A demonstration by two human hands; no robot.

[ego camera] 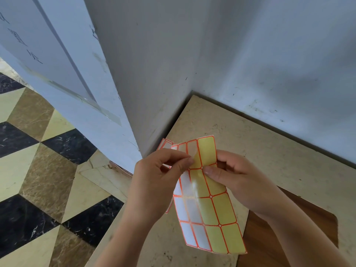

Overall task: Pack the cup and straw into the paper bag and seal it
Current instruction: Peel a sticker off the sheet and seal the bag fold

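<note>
A sheet of rectangular labels (209,212) with orange-red borders is held up over the beige tabletop (269,151). Some cells still carry white labels; others show bare yellow backing. My right hand (237,180) grips the sheet at its right edge, thumb across the front. My left hand (159,176) pinches a white label (191,151) near the sheet's top, between thumb and forefinger. A second label sheet (164,143) peeks out behind the first. No cup, straw or paper bag is in view.
White walls (250,54) meet in a corner right behind the table. A brown wooden surface (269,243) shows at the lower right under my right forearm. Left of the table lies a patterned floor (38,170) of black, brown and cream tiles.
</note>
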